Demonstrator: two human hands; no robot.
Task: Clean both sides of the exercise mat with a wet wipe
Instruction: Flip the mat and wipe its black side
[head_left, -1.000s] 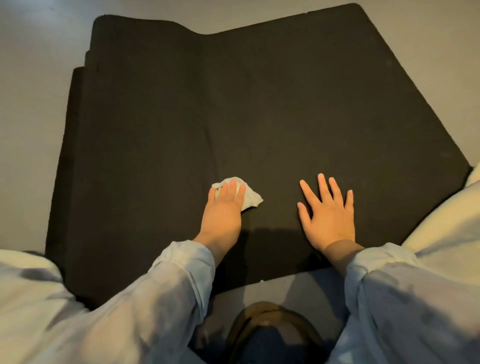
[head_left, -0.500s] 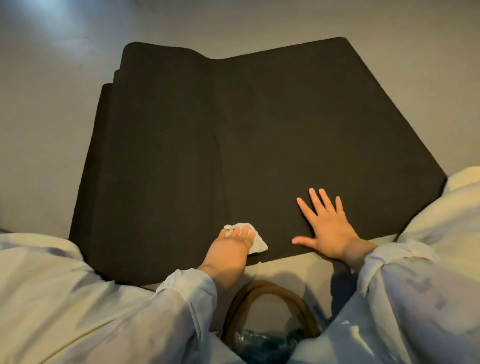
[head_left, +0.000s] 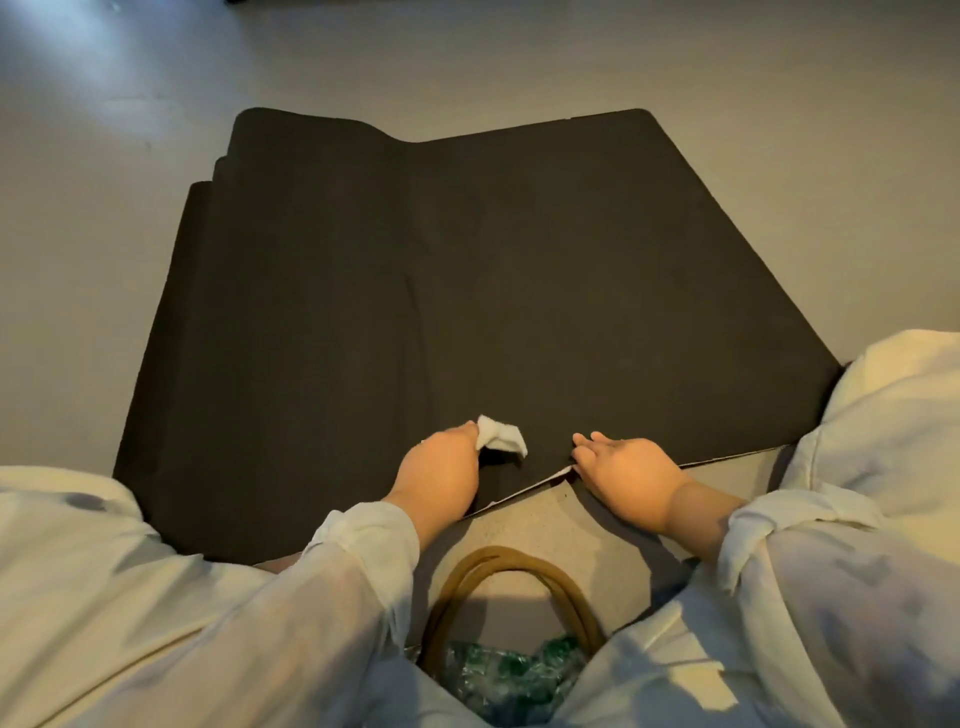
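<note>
At the near edge of the exercise mat (head_left: 519, 291), the wiping has stopped and a lift has begun. The mat lies on the grey floor (head_left: 779, 130), dark side up, with its left portion folded over in stacked layers. A second ago both hands sat well onto the mat: the left pressing the wet wipe (head_left: 500, 439) flat under extended fingers, the right spread open and bracing the surface. Both have since drawn back toward the person, to the mat's front edge.

Now the left hand (head_left: 441, 470) holds the crumpled wipe bunched at its fingertips, so the fingers are closed on the wipe, which pokes out to the right and rests on or just above the mat; I cannot tell which. The right hand (head_left: 626, 475) is at the edge with fingers curled onto it; the edge is peaked upward there, and a pale line of its underside or rim shows on both sides of the hand.

Judgement: the top face is treated as done, at least in this section, and the right hand is starting to turn the mat to reach the other side. That side is not yet wiped.

Close by, between the person's pale sleeves (head_left: 337, 571), a bag with tan handles (head_left: 498, 566) sits on the floor, green wrapped contents inside.
</note>
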